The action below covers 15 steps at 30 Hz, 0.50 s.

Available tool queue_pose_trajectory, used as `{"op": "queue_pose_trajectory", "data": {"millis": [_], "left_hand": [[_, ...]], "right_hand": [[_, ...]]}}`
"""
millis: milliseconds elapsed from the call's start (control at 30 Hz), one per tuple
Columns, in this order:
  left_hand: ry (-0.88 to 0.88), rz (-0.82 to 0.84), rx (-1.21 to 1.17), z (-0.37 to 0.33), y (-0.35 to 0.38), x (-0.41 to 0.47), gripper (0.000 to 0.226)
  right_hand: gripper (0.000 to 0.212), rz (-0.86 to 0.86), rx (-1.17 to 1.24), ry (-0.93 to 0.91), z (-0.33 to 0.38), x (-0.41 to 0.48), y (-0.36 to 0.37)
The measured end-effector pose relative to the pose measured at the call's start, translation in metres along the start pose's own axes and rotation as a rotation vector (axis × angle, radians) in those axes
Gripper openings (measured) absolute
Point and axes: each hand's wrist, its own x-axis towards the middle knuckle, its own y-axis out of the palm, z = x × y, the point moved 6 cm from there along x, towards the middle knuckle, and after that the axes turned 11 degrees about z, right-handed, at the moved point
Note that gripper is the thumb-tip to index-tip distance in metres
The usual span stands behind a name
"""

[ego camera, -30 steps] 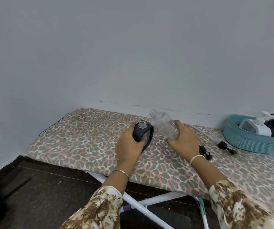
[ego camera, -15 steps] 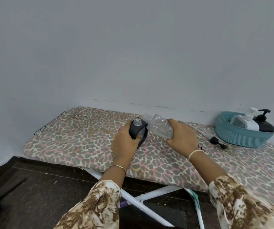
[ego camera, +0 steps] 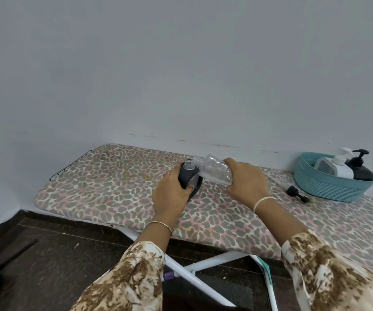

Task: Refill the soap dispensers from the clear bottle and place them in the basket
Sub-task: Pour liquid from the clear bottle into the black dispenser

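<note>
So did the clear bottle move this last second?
Yes. The clear bottle has tipped down and left, neck now nearer the open mouth of the dark dispenser on the ironing board.

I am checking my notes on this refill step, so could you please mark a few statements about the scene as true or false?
1. The left hand grips the dark dispenser, whose pump is off. True.
2. The right hand holds the clear bottle upright. False: it is tilted, mouth toward the dispenser's open neck.
3. A loose black pump head lies on the ironing board beside the basket. True.
4. The basket is empty. False: a white dispenser and a black dispenser sit in it.
</note>
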Motion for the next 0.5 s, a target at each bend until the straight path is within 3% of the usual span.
{"op": "queue_pose_trajectory", "data": {"millis": [500], "left_hand": [[0.005,0.024,0.012,0.002,0.001,0.001,0.077]], "right_hand": [[0.052,-0.026,-0.175,-0.016,0.010,0.005,-0.019]]}}
